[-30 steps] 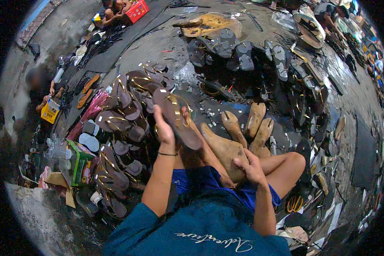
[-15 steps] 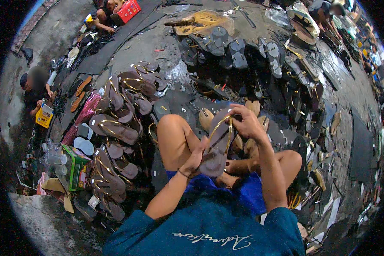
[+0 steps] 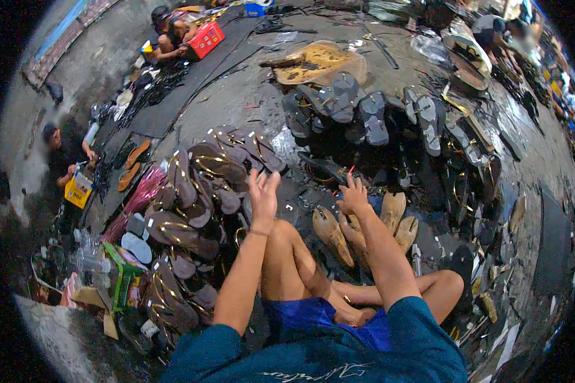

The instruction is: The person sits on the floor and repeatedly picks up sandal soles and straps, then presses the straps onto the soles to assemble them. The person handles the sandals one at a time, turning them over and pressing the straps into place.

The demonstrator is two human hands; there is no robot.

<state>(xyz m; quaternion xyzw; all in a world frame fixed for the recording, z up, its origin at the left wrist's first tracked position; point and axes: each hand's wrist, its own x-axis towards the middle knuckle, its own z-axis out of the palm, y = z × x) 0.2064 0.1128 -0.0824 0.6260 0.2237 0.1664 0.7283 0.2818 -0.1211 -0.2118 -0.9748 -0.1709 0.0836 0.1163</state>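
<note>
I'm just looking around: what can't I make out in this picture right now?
- Wooden foot forms: head view, partly hidden behind the right forearm.
- Brown sandals, left pile: head view, lower ones covered by others.
- Teal shirt: head view, cut off by the lower edge.
- People at far right: head view, too small and blurred.

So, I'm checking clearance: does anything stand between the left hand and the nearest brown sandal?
Nothing visible does: the sandal lies just ahead of the left hand, though one view leaves the depth unclear.
</note>
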